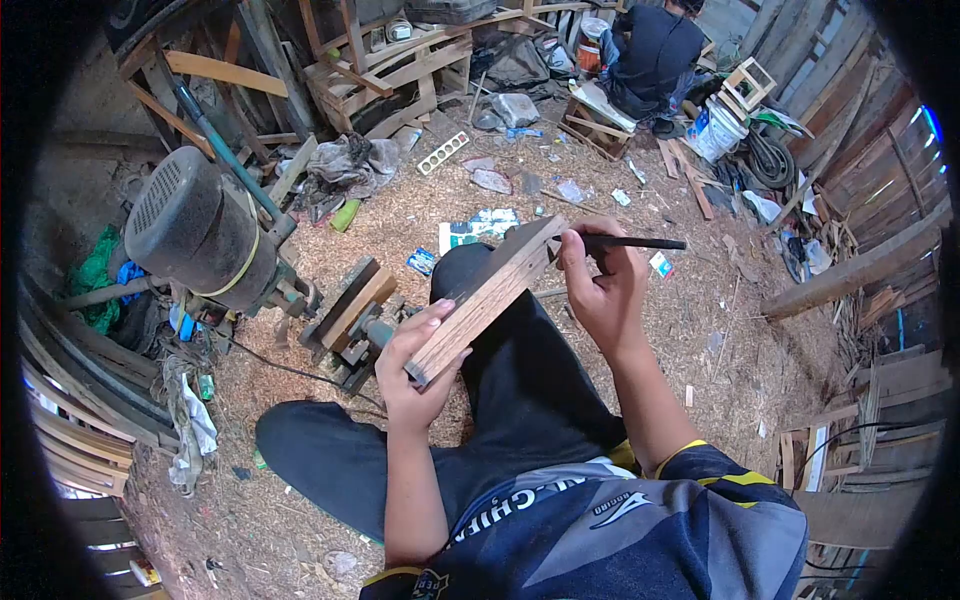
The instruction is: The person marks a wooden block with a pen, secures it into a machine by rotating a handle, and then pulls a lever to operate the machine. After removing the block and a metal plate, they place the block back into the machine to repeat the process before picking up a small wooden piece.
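Note:
A rectangular wooden block with a pale grained long side slants upward over my lap. My left hand is wrapped round its lower end, thumb on one side and fingers on the other. A slim black pencil is pinched in my right hand, close to the block's upper end. The pencil's tip meets the block near its top corner, and its back end points right. Some of my right fingers are hidden behind the thumb and palm.
To the left stands a machine with a grey motor and a wood-faced vise. Shavings and scraps cover the ground. At the back a person crouches by a low wooden box and a white bucket.

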Motion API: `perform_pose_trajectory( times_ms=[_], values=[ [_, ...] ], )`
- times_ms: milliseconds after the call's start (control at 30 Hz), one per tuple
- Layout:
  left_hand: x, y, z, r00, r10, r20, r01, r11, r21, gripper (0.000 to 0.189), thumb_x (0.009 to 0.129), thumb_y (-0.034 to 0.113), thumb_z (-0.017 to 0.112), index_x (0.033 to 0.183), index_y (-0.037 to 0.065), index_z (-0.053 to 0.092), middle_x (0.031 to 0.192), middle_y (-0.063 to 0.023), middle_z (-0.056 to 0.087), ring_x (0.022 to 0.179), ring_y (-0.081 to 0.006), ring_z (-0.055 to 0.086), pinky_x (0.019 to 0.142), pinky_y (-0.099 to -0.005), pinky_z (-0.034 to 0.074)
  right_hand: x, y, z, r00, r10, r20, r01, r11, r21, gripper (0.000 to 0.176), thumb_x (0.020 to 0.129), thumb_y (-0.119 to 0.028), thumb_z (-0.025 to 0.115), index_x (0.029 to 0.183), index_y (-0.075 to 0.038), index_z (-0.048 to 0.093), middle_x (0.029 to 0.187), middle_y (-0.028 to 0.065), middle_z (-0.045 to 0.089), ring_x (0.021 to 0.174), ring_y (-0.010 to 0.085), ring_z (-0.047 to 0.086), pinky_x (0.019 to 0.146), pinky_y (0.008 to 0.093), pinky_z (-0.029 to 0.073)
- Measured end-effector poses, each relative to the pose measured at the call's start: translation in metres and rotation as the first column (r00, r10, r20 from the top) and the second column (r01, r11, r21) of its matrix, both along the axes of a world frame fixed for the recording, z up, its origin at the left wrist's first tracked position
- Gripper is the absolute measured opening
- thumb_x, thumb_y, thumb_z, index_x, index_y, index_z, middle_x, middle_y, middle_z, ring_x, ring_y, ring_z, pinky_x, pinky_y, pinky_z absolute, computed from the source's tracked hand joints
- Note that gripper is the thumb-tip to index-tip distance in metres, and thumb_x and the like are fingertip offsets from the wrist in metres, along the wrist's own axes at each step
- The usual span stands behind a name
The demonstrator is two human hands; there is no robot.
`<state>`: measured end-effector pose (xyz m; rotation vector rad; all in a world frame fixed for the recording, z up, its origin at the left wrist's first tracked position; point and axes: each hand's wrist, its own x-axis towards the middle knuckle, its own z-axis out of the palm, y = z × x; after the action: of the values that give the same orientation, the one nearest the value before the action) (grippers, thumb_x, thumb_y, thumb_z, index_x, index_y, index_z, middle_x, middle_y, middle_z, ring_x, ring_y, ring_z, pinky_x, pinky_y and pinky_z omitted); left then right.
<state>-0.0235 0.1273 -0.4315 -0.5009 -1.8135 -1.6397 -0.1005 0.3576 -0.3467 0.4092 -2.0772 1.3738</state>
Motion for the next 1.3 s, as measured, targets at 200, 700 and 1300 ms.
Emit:
perform_pose_trajectory(
  times_ms=[200, 700, 1300],
  values=[
    [0.0, -0.001, 0.004, 1.0, 0.001, 0.005, -0.001, 0.999, -0.035, 0.053, 0.078, -0.009, 0.086, 0.123, 0.004, 0.061, 0.131, -0.0242, 0.072, 0.127, -0.038, 0.069, 0.11, -0.0482, 0.054, 0.0, -0.001, 0.003, 1.0, -0.011, -0.013, 0.012, 0.998, 0.054, 0.009, 0.099, -0.006, 0.073, 0.101, 0.002, 0.069, 0.086, 0.0143, 0.073, 0.076, 0.0237, 0.075, 0.067, 0.0348, 0.056],
    [0.002, 0.0, 0.005, 1.0, 0.019, -0.003, -0.019, 0.999, -0.033, 0.051, 0.078, -0.008, 0.087, 0.121, 0.005, 0.062, 0.13, -0.0227, 0.073, 0.126, -0.0377, 0.07, 0.11, -0.0473, 0.053, 0.002, -0.005, 0.0, 0.973, 0.06, -0.223, -0.005, 0.971, 0.239, 0.01, 0.094, 0.002, 0.075, 0.1, 0.001, 0.068, 0.086, 0.0143, 0.068, 0.072, 0.0239, 0.071, 0.064, 0.0344, 0.054],
    [0.001, 0.002, 0.008, 0.999, 0.038, -0.025, -0.039, 0.998, -0.05, 0.05, 0.076, -0.005, 0.089, 0.119, 0.004, 0.063, 0.127, -0.0213, 0.075, 0.122, -0.0382, 0.071, 0.106, -0.047, 0.055, 0.008, -0.009, 0.0, 0.986, 0.078, -0.15, -0.048, 0.979, 0.199, 0.008, 0.095, -0.001, 0.074, 0.099, 0.002, 0.068, 0.084, 0.0147, 0.07, 0.069, 0.024, 0.071, 0.064, 0.0336, 0.055]
  ],
)
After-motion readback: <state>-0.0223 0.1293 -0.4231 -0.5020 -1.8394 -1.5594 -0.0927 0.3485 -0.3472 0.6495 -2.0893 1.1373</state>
